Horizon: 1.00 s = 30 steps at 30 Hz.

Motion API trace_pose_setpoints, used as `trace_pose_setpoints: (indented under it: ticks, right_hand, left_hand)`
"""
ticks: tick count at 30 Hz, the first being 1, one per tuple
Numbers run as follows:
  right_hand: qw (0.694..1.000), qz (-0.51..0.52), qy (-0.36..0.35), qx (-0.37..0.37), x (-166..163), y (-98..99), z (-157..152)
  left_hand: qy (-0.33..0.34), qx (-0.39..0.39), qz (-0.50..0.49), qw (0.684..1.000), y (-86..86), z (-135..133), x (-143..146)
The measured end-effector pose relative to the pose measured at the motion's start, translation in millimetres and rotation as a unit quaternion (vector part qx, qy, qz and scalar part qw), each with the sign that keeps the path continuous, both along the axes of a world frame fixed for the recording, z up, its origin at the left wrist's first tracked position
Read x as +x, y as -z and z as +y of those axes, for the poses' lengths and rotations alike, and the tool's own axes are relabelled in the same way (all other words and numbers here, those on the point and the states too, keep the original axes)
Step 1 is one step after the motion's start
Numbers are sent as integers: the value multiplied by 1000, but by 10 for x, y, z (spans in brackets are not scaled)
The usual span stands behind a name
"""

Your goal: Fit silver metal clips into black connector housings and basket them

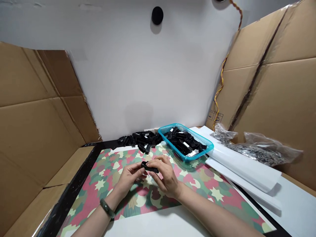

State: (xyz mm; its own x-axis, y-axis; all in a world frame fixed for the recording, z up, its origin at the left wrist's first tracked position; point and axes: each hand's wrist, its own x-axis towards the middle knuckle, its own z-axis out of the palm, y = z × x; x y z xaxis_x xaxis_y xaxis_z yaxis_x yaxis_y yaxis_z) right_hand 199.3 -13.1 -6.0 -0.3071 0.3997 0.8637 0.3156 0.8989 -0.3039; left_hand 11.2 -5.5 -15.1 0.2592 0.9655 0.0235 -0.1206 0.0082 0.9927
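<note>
Both hands meet over a star-patterned camouflage mat [103,177] and together hold one small black plastic part [149,167]. My left hand [129,179], with a dark bangle on its wrist, pinches the part's left end. Over the part's right end my right hand [165,174] curls its fingers. Behind them a loose pile of black parts [139,139] lies against the wall. A turquoise basket [208,144] to its right holds several more black parts.
Cardboard panels stand at the left [37,125] and right [276,82]. White sheets [242,164] lie right of the mat, with clear bags of small metal pieces [256,151] on them. A yellow-red cable [222,75] hangs down the wall.
</note>
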Motion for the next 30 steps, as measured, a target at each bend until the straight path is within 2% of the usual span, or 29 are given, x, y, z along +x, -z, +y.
trace_pose_setpoints:
  ticks: [7, 15, 21, 30]
  right_hand:
    - [999, -51, -13, 0, -11, 28, 27]
    - [995, -98, -12, -4, 14, 10, 15]
    - [994, -108, -17, 15, 3, -18, 20]
    - [996, -87, -13, 3, -18, -23, 9]
  left_hand:
    - [-1, 3, 8, 1000, -19, 5, 6]
    - [31, 85, 47, 995, -188, -39, 5]
    - [17, 145, 95, 985, -142, -15, -52]
    - [17, 157, 99, 983, -161, -28, -63]
